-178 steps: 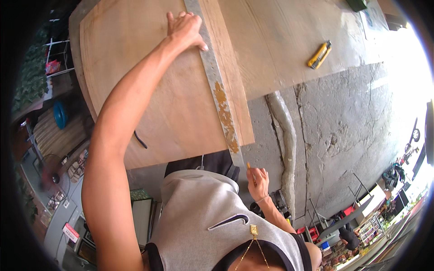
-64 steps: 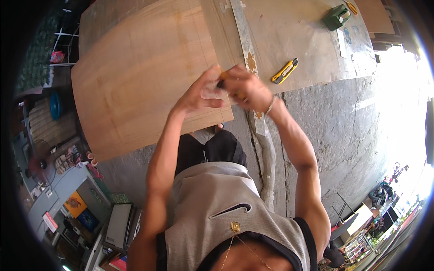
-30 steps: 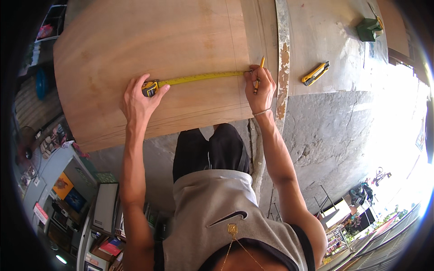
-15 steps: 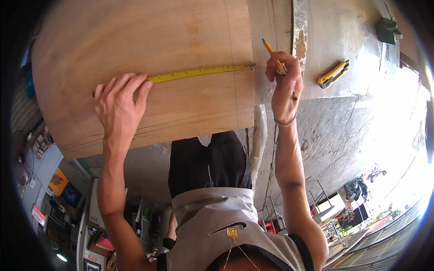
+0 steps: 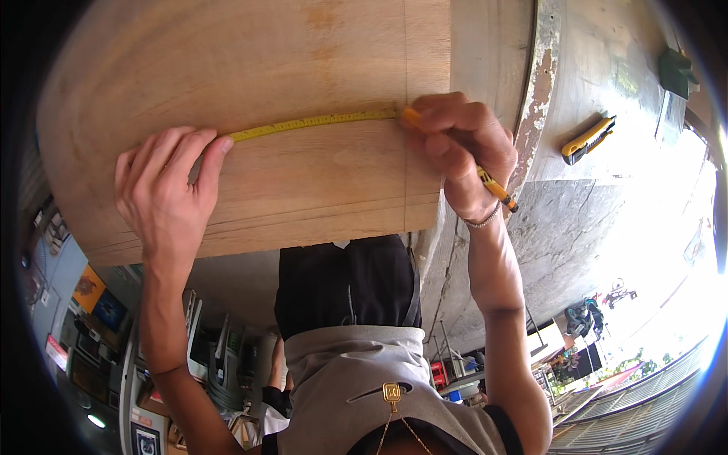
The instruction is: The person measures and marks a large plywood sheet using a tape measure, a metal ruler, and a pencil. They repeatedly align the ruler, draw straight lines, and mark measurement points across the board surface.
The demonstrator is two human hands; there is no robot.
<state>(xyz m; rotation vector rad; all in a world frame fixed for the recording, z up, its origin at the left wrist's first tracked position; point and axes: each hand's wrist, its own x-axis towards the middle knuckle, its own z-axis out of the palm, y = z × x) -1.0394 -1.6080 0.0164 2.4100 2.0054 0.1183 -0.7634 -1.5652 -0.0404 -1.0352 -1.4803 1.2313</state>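
Curling over one end of the yellow tape measure [image 5: 311,122], the fingers of the left hand [image 5: 171,178] grip it in the head view, hiding its case; the blade runs from between thumb and forefinger across the wooden sheet [image 5: 303,174] toward the right fingertips. The right hand [image 5: 470,140] clasps a pencil [image 5: 497,188], its back end jutting below the fingers, its front blurred near the blade's far end. Whether the hook meets the sheet's edge, those fingers hide. The blade could slip or spring back if the left grip loosened; a knock from the right knuckles could skew it. Beyond the right fingers lie a worn metal strip [image 5: 540,83] and a yellow cutter [image 5: 588,140].
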